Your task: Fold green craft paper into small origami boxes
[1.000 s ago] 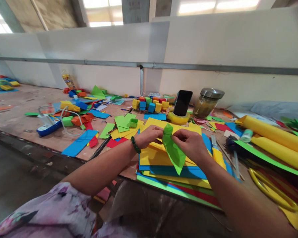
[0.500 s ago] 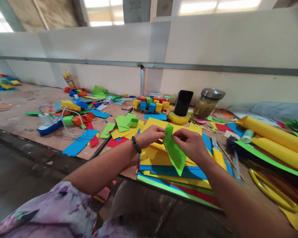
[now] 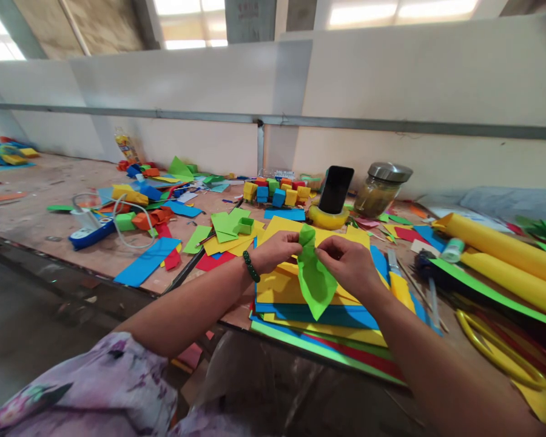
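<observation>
A creased piece of green paper (image 3: 316, 282) hangs between my hands, its lower end tapering to a point. My left hand (image 3: 278, 250), with a dark beaded bracelet (image 3: 251, 267) at the wrist, pinches its upper left edge. On the other side my right hand (image 3: 346, 261) has thumb and finger closed on the right edge. Below both hands lies a stack of yellow sheets (image 3: 277, 288) over blue, red and green ones. A yellow-handled cutter (image 3: 400, 290) rests at the right of the stack.
Behind the stack are small folded paper cubes (image 3: 278, 195), a phone (image 3: 336, 189) on a yellow stand, and a lidded jar (image 3: 382, 191). Yellow paper rolls (image 3: 505, 249) and yellow scissors handles (image 3: 500, 352) lie right. A blue-and-white power strip (image 3: 91, 230) sits left among paper scraps.
The green paper has turned a little; its lower tip has swung left and its face looks wider. Both hands keep their pinch and have barely moved.
</observation>
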Motion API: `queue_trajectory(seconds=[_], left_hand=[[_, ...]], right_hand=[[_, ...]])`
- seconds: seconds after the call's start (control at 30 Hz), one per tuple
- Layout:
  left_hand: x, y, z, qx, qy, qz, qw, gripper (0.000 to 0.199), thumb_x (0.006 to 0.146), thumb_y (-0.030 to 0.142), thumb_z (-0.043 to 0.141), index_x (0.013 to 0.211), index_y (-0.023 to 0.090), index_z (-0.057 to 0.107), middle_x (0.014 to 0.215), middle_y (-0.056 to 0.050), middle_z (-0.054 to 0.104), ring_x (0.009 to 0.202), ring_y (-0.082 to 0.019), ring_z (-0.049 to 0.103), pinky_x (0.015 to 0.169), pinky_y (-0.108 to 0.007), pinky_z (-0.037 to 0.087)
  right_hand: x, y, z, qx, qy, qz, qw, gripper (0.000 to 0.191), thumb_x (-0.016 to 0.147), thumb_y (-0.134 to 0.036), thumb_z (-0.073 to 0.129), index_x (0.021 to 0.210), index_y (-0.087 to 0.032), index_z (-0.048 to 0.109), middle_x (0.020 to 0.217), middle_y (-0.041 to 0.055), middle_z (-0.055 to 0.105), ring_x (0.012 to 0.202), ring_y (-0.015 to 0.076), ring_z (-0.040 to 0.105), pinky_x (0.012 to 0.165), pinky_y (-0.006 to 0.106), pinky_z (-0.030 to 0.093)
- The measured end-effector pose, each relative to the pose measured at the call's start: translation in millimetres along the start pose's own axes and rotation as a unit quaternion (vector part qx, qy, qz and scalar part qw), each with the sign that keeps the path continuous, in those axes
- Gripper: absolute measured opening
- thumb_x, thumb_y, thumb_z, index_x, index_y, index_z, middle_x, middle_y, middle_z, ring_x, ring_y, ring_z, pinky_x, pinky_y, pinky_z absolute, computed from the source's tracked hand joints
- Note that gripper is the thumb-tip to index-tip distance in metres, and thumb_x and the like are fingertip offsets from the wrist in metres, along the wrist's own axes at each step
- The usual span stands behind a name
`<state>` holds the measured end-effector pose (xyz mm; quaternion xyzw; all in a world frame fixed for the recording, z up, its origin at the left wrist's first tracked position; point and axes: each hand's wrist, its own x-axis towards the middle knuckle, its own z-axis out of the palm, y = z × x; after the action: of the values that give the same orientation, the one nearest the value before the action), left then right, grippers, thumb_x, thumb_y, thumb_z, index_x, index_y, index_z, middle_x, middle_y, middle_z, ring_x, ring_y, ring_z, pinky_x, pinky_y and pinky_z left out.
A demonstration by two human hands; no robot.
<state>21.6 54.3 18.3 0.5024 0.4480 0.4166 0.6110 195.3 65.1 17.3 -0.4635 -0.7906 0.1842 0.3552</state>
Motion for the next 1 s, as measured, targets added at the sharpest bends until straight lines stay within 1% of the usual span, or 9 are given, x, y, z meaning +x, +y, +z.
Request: queue_trajectory(seconds=[0.17,0.23,0.33,0.47,0.67,0.77,0.87,0.93,1.0], left_hand=[[0.7,-0.7,1.5,-0.007,0.009,0.006,1.000,0.028,0.062,0.005,0.048,0.079,0.011,0.068,0.070,0.000,0.063,0.062,-0.007,0.054,0.064,-0.020,0.043],[1.7,-1.3,1.7,-0.006,0.012,0.012,1.000,0.027,0.062,0.005,0.047,0.077,0.011,0.069,0.068,0.000,0.062,0.061,-0.007,0.053,0.064,-0.020,0.043],[3.3,-3.1,2.3,0.002,0.012,0.021,1.000,0.029,0.060,0.004,0.047,0.077,0.011,0.069,0.068,0.000,0.062,0.061,-0.007,0.053,0.064,-0.020,0.043],[5.1,-6.3,2.5,0.004,0.006,0.016,1.000,0.028,0.059,0.005,0.051,0.081,0.011,0.068,0.069,0.001,0.061,0.062,-0.008,0.055,0.063,-0.020,0.044],[8.9,-9.7,0.8,0.027,0.036,-0.017,0.999,0.020,0.065,0.010,0.054,0.082,0.012,0.065,0.068,0.002,0.060,0.058,-0.008,0.054,0.056,-0.019,0.043],[10.7,-12.4,1.4,0.031,0.045,0.005,0.998,0.018,0.065,0.007,0.056,0.080,0.009,0.065,0.065,0.002,0.059,0.055,-0.007,0.052,0.055,-0.018,0.041],[12.7,-15.7,2.4,0.024,0.063,0.035,0.997,0.010,0.067,0.006,0.059,0.075,0.008,0.065,0.061,0.002,0.059,0.053,-0.006,0.051,0.055,-0.018,0.040],[14.1,-17.0,2.5,0.013,0.074,0.037,0.996,0.007,0.067,0.006,0.062,0.073,0.008,0.066,0.060,0.003,0.059,0.054,-0.006,0.051,0.056,-0.018,0.040],[15.2,-17.3,1.8,-0.009,0.077,0.023,0.997,0.009,0.067,0.005,0.064,0.075,0.008,0.067,0.061,0.002,0.061,0.054,-0.007,0.053,0.057,-0.019,0.042]], right_hand=[[-0.1,0.8,-0.2,-0.011,-0.010,-0.023,1.000,0.006,0.070,-0.023,0.058,0.072,-0.020,0.063,0.066,0.0000,0.065,0.056,0.0133,0.055,0.055,0.025,0.041],[-0.4,1.4,0.1,-0.019,-0.020,-0.044,0.999,0.009,0.069,-0.022,0.057,0.076,-0.020,0.064,0.070,0.0007,0.067,0.057,0.0137,0.056,0.056,0.026,0.042],[-0.6,1.9,0.9,-0.041,-0.027,-0.062,0.997,0.011,0.072,-0.025,0.057,0.076,-0.020,0.066,0.074,0.0019,0.068,0.059,0.0142,0.057,0.058,0.026,0.042],[0.2,3.3,1.3,-0.034,-0.034,-0.040,0.998,0.011,0.075,-0.028,0.057,0.072,-0.020,0.064,0.065,0.0005,0.066,0.057,0.0137,0.056,0.056,0.025,0.040],[2.9,7.0,2.2,-0.005,-0.039,-0.005,0.999,0.012,0.073,-0.029,0.057,0.067,-0.019,0.060,0.059,-0.0001,0.063,0.056,0.0144,0.056,0.054,0.025,0.040],[3.9,7.3,3.2,0.003,-0.048,-0.003,0.999,0.013,0.073,-0.031,0.057,0.067,-0.019,0.061,0.059,-0.0001,0.063,0.056,0.0147,0.056,0.054,0.026,0.041],[4.7,7.1,3.5,-0.007,-0.045,-0.014,0.999,0.015,0.073,-0.032,0.058,0.067,-0.019,0.063,0.061,0.0006,0.065,0.057,0.0151,0.058,0.055,0.026,0.042],[5.1,6.9,3.2,-0.005,-0.041,-0.020,0.999,0.016,0.073,-0.033,0.058,0.067,-0.019,0.065,0.062,0.0011,0.067,0.057,0.0153,0.058,0.055,0.026,0.043],[5.5,6.7,2.3,0.003,-0.039,-0.025,0.999,0.018,0.074,-0.034,0.058,0.067,-0.019,0.065,0.061,0.0011,0.066,0.056,0.0152,0.058,0.054,0.026,0.043]])
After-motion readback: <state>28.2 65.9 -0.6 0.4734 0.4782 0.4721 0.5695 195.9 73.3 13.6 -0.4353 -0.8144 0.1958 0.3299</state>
